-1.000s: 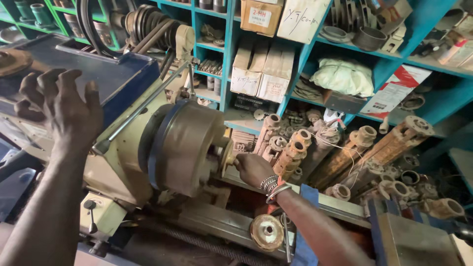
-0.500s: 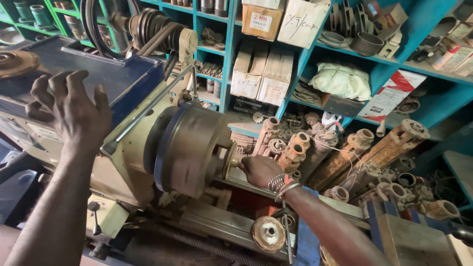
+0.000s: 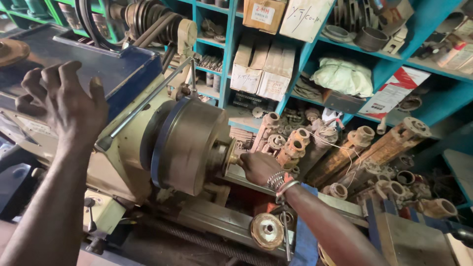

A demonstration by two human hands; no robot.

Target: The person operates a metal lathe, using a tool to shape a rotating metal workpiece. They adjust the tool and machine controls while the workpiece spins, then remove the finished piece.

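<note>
A metal lathe fills the middle of the view, its big grey chuck [image 3: 189, 145] facing right. My right hand [image 3: 257, 167] is closed around a small brass-coloured piece [image 3: 230, 153] seated in the chuck's centre; metal bangles ring that wrist. My left hand [image 3: 64, 103] hovers with fingers spread above the cream headstock [image 3: 116, 162], close to a long grey lever [image 3: 143, 106], holding nothing.
A brass handwheel [image 3: 266, 229] sits low on the lathe bed. Rusty cast pipe fittings [image 3: 345, 148] are heaped behind the bed. Blue shelves [image 3: 231, 54] hold cardboard boxes [image 3: 263, 69], a white cloth bundle [image 3: 342, 76] and metal parts. Belts and pulleys [image 3: 148, 19] stand at the upper left.
The view has shifted closer to the chuck. My left hand dropped a little toward the headstock, fingers still spread. My right hand stays at the chuck's centre.
</note>
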